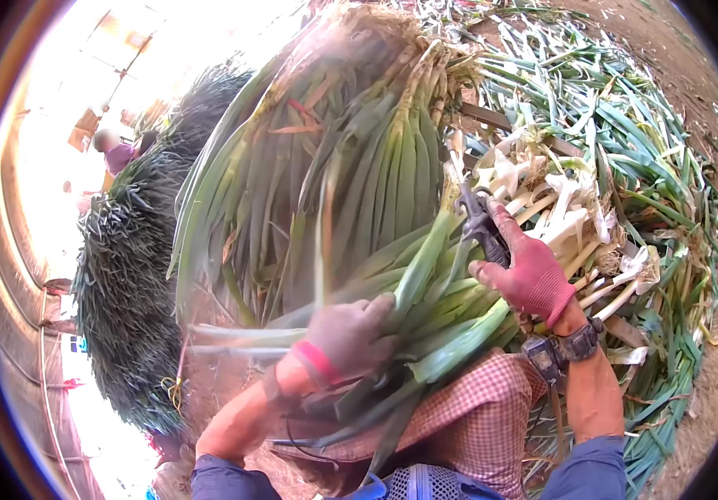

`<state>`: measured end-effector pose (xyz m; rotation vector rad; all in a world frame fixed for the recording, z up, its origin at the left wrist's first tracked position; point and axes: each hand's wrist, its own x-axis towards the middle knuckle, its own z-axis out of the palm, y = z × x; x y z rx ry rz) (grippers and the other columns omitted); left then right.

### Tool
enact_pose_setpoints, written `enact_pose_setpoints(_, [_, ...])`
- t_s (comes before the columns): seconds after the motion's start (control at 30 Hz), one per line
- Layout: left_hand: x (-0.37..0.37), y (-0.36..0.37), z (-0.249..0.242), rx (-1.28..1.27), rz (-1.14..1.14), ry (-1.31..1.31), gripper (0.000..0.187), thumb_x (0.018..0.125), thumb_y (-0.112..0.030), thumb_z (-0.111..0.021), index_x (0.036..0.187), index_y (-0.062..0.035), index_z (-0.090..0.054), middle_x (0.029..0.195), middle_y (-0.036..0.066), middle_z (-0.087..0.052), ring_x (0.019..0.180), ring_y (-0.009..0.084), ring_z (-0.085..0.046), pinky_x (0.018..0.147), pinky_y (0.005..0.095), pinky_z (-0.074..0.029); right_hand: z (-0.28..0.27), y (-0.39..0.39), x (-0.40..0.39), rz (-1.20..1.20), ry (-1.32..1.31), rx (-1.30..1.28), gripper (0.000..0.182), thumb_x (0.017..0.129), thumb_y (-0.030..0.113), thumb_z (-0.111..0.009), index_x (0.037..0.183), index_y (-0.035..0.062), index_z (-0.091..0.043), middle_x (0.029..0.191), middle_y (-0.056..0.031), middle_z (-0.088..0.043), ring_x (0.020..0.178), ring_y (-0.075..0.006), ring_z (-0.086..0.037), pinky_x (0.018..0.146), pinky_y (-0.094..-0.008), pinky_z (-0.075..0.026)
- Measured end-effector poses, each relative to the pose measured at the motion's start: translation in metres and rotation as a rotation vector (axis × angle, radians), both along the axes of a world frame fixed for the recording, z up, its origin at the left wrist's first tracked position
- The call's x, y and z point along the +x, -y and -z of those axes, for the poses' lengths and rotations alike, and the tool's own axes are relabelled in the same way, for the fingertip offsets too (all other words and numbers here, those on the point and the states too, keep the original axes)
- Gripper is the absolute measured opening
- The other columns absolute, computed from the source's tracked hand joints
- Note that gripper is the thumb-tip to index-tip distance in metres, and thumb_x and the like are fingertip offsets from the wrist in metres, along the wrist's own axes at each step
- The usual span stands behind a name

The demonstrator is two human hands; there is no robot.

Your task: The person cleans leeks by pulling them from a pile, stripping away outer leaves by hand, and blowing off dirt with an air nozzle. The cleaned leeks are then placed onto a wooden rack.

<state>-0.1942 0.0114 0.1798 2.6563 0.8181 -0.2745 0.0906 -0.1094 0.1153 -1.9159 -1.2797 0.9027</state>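
My right hand [534, 275], in a red glove, is closed around a dark air-gun-like tool [482, 223] whose nozzle points up at the root end of a green onion stalk. My left hand [349, 337], in a greyish glove with a red cuff, is blurred and lies against the leafy green stalks [451, 333] over my lap; its fingers are curled, but what they grip is not clear. To the right of the tool lie onions with white, peeled root ends [559, 217]. A large bundle of unpeeled onions [334, 167] stands in front of me.
A tall dark-green heap of onions [142, 275] rises at the left, with a person in purple [116, 154] beyond it. Stripped leaves [625, 133] cover the ground at the right. My knee in checked cloth [467, 417] is below my hands.
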Motion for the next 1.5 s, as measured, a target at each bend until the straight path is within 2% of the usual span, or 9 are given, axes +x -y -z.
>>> enact_pose_setpoints(0.13, [0.032, -0.052, -0.02, 0.248, -0.011, -0.051, 0.039, 0.092, -0.04, -0.076, 0.113, -0.0075, -0.074, 0.098, 0.016, -0.076, 0.087, 0.0334, -0.076, 0.076, 0.0453, -0.06, 0.015, -0.016, 0.005, -0.053, 0.049, 0.089, 0.099, 0.089, 0.041, -0.076, 0.167, 0.001, -0.03, 0.1, -0.0288, -0.075, 0.093, -0.0438, -0.075, 0.087, -0.047, -0.058])
enact_pose_setpoints(0.2, [0.055, -0.083, -0.02, 0.055, -0.187, 0.135, 0.031, 0.094, -0.034, -0.071, 0.108, -0.0074, -0.075, 0.099, 0.018, -0.075, 0.093, 0.0367, -0.074, 0.082, 0.0477, -0.059, 0.013, -0.041, 0.01, 0.03, 0.039, 0.04, 0.097, 0.09, 0.041, -0.076, 0.167, 0.0015, -0.032, 0.098, -0.0274, -0.075, 0.091, -0.0442, -0.075, 0.085, -0.0481, -0.058])
enact_pose_setpoints(0.3, [0.081, -0.143, 0.022, 0.183, -0.14, 0.163, 0.029, 0.096, -0.03, -0.067, 0.11, -0.0068, -0.076, 0.105, 0.02, -0.075, 0.102, 0.0396, -0.072, 0.091, 0.0488, -0.057, 0.011, -0.084, 0.01, -0.074, 0.11, -0.045, 0.095, 0.091, 0.044, -0.072, 0.167, 0.0029, -0.032, 0.094, -0.0269, -0.075, 0.09, -0.0431, -0.074, 0.085, -0.0476, -0.058])
enact_pose_setpoints(0.6, [0.161, -0.198, 0.069, 0.302, -0.359, 0.123, 0.037, 0.094, -0.03, -0.059, 0.121, -0.0119, -0.077, 0.125, 0.019, -0.073, 0.118, 0.0391, -0.07, 0.1, 0.0514, -0.055, 0.023, -0.192, 0.046, 0.021, 0.322, -0.043, 0.094, 0.092, 0.042, -0.073, 0.169, 0.0067, -0.031, 0.116, -0.026, -0.076, 0.108, -0.0391, -0.074, 0.097, -0.0442, -0.056])
enact_pose_setpoints(0.63, [0.168, -0.202, 0.068, 0.279, -0.371, 0.079, 0.045, 0.095, -0.045, -0.068, 0.127, -0.0138, -0.074, 0.128, 0.021, -0.071, 0.12, 0.0415, -0.068, 0.102, 0.0524, -0.053, 0.009, -0.198, 0.049, 0.039, 0.267, -0.116, 0.094, 0.091, 0.042, -0.073, 0.168, 0.0068, -0.032, 0.118, -0.0256, -0.075, 0.112, -0.0391, -0.073, 0.099, -0.0442, -0.055])
enact_pose_setpoints(0.83, [0.192, -0.206, 0.075, 0.378, -0.401, -0.04, 0.057, 0.094, -0.053, -0.069, 0.134, -0.0129, -0.073, 0.136, 0.015, -0.07, 0.126, 0.0372, -0.067, 0.107, 0.0493, -0.052, 0.014, -0.249, 0.082, 0.138, 0.388, -0.135, 0.093, 0.091, 0.04, -0.072, 0.169, 0.0092, -0.032, 0.118, -0.0225, -0.077, 0.105, -0.0355, -0.075, 0.094, -0.0435, -0.057])
enact_pose_setpoints(1.07, [0.206, -0.214, 0.061, 0.156, -0.488, -0.189, 0.044, 0.09, -0.041, -0.074, 0.125, -0.0141, -0.08, 0.131, 0.01, -0.077, 0.12, 0.026, -0.075, 0.096, 0.0415, -0.059, 0.042, -0.208, 0.073, 0.07, 0.322, -0.001, 0.095, 0.091, 0.045, -0.074, 0.17, 0.015, -0.03, 0.111, -0.0212, -0.078, 0.1, -0.038, -0.076, 0.092, -0.0449, -0.058])
enact_pose_setpoints(1.3, [0.192, -0.18, 0.075, 0.007, -0.482, -0.06, 0.056, 0.086, -0.052, -0.076, 0.115, -0.0046, -0.08, 0.119, 0.02, -0.078, 0.111, 0.0372, -0.075, 0.095, 0.0466, -0.058, 0.024, -0.072, 0.021, -0.082, 0.152, -0.046, 0.099, 0.086, 0.041, -0.079, 0.168, 0.0122, -0.032, 0.098, -0.0235, -0.075, 0.09, -0.0398, -0.076, 0.083, -0.0458, -0.059])
enact_pose_setpoints(1.5, [0.181, -0.137, 0.092, -0.084, -0.396, -0.083, 0.056, 0.087, -0.053, -0.082, 0.112, -0.0031, -0.078, 0.115, 0.022, -0.077, 0.11, 0.0387, -0.074, 0.097, 0.047, -0.057, 0.028, -0.008, 0.015, 0.01, 0.143, 0.168, 0.097, 0.083, 0.03, -0.083, 0.167, 0.0082, -0.038, 0.13, -0.0275, -0.071, 0.118, -0.0415, -0.072, 0.101, -0.0444, -0.056])
